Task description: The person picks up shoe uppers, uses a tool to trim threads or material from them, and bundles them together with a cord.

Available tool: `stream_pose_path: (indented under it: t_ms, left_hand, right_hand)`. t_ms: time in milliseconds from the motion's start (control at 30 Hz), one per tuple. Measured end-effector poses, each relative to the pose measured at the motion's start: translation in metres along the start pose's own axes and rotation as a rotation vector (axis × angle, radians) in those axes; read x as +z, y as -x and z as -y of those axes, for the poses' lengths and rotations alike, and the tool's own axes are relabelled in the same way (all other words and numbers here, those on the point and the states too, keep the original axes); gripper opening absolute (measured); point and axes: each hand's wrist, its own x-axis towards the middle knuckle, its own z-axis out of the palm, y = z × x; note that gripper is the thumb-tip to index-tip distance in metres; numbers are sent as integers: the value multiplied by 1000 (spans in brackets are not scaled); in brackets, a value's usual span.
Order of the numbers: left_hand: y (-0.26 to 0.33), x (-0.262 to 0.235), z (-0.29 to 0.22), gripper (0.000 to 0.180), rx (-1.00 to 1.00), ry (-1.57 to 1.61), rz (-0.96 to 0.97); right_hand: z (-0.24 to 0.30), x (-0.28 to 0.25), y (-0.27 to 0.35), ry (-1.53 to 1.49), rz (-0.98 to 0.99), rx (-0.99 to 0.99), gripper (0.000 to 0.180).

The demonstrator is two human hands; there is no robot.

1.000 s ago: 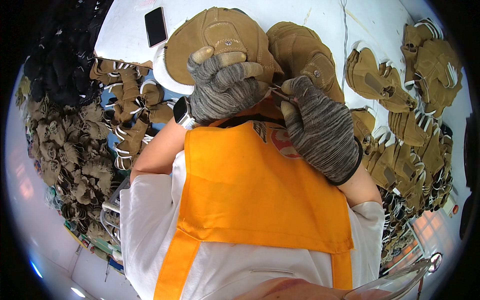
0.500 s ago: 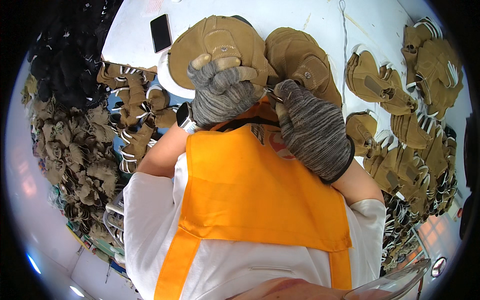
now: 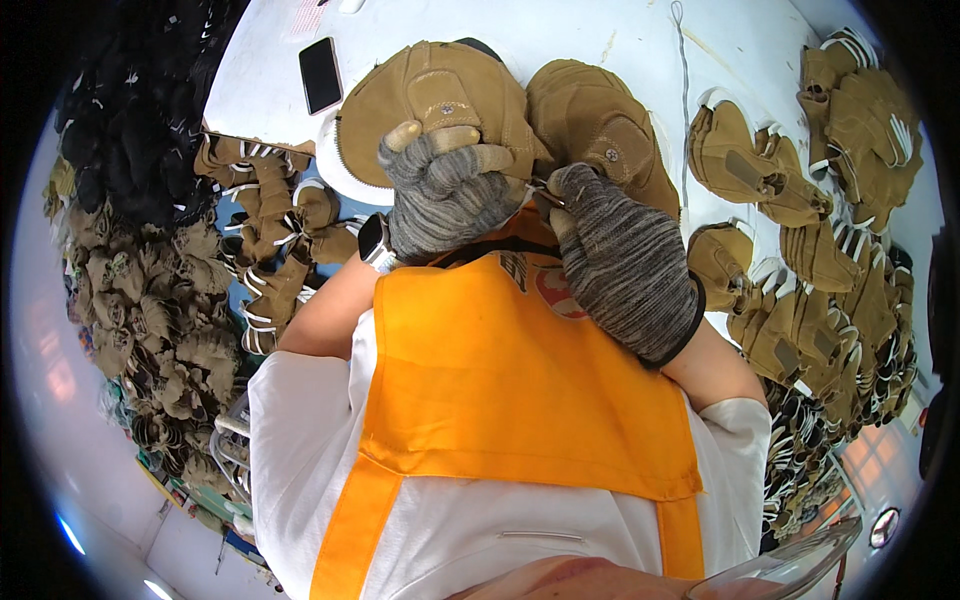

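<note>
Two tan suede shoe uppers lie side by side at the white table's near edge, a left upper [image 3: 430, 85] and a right upper [image 3: 590, 105], each with a round metal stud. My left hand [image 3: 445, 195], in a grey knit glove with bare fingertips, is closed with curled fingers on the left upper. My right hand [image 3: 625, 265], gloved the same way, pinches a small pointed metal tool [image 3: 541, 188]; its exact kind is hidden by the fingers. The tool's tip is beside the left upper's lower right edge, close to my left hand.
A black phone [image 3: 321, 76] lies on the white table [image 3: 560, 25]. Several tan uppers [image 3: 735, 155] with white edging are stacked at the right. A thin cord [image 3: 683, 100] runs down the table. At the left are more tan uppers [image 3: 270, 200], black pieces [image 3: 130, 130] and brownish-grey pieces [image 3: 160, 310].
The uppers and table sit slightly lower in the picture. Both hands keep nearly the same hold, with only small shifts by the tool's tip.
</note>
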Motion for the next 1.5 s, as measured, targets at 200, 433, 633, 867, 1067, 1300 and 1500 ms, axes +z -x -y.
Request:
stream_pose_path:
  t_ms: [200, 433, 633, 867, 1067, 1300, 1500]
  left_hand:
    - [7, 3, 2, 29, 18, -46, 42]
    - [8, 4, 2, 29, 24, -49, 26]
    - [8, 5, 0, 29, 8, -76, 36]
    - [3, 8, 1, 27, 5, -46, -20]
    - [9, 13, 4, 28, 21, -65, -48]
    - [9, 7, 7, 34, 26, -2, -6]
    - [6, 1, 8, 33, 33, 11, 48]
  right_hand:
    - [2, -4, 1, 25, -12, -25, 20]
    - [5, -6, 2, 25, 22, 49, 19]
    - [3, -8, 0, 34, 77, 62, 18]
    - [4, -8, -3, -80, 147, 117, 22]
    - [7, -10, -5, 4, 141, 72, 24]
    - [10, -9, -8, 98, 106, 37, 23]
    - [4, 1, -4, 9, 128, 94, 22]
